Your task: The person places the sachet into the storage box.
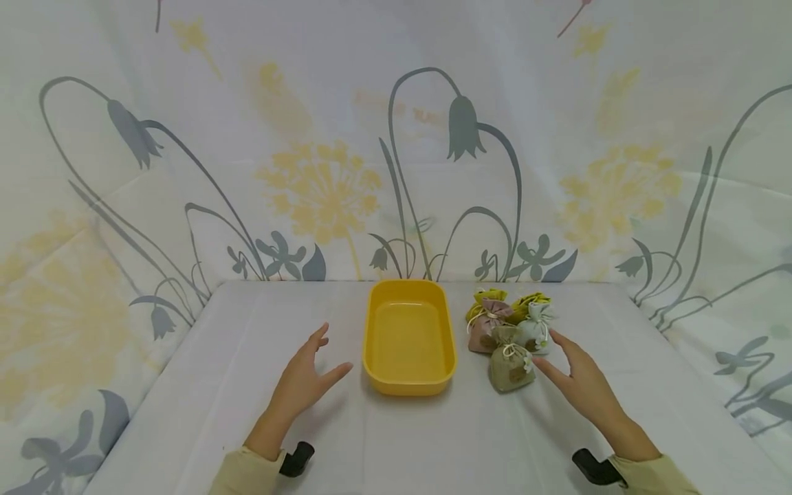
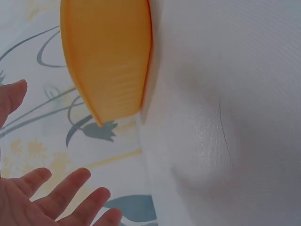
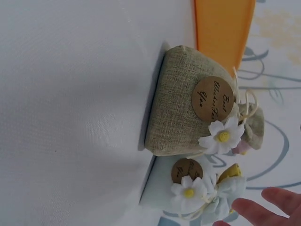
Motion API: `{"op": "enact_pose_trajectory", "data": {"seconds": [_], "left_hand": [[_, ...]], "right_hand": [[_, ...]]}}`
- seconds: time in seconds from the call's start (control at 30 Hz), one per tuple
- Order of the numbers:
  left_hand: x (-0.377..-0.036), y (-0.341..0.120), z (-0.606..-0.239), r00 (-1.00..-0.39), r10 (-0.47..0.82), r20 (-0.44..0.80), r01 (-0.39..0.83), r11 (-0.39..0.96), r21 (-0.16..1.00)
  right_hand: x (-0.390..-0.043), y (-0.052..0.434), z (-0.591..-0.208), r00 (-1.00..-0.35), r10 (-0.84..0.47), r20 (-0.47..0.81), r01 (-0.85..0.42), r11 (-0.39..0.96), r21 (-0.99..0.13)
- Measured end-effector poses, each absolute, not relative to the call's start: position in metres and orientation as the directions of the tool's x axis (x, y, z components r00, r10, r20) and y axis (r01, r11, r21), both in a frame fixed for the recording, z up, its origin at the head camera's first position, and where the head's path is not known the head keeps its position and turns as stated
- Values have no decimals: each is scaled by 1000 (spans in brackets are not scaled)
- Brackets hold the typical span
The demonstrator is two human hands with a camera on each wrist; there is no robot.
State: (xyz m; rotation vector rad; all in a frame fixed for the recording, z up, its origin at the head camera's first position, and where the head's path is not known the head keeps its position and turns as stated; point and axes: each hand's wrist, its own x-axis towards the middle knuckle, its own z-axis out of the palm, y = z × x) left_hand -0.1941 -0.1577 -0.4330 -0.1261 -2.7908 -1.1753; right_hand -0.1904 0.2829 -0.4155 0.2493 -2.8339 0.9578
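Both hands are spread open and hold nothing: left hand (image 1: 303,381) at 9 o'clock of the yellow tray (image 1: 409,381), right hand (image 1: 578,385) at 3 o'clock of the olive pouch (image 1: 510,368).

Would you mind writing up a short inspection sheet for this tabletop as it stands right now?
Surface: table under a plain white cloth, lightly creased.
Job's things: yellow tray, holding nothing; five small cloth sachets bunched just right of it, the olive sachet nearest the person.
Clutter: nothing seen.
Hands: left hand open, left of the tray, touching nothing; right hand open, fingers spread, fingertips close to the pale blue sachet, contact unclear.
Cables: nothing seen; a black camera mount shows at each wrist.
Surroundings: floral curtain behind and at both sides.
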Motion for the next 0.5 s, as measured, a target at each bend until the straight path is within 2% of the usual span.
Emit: {"op": "enact_pose_trajectory", "data": {"seconds": [0.5], "left_hand": [[-208, -133, -435, -996, 17, 83, 80, 521, 850]], "right_hand": [[-203, 273, -418, -976, -91, 198, -202, 716, -668]]}}
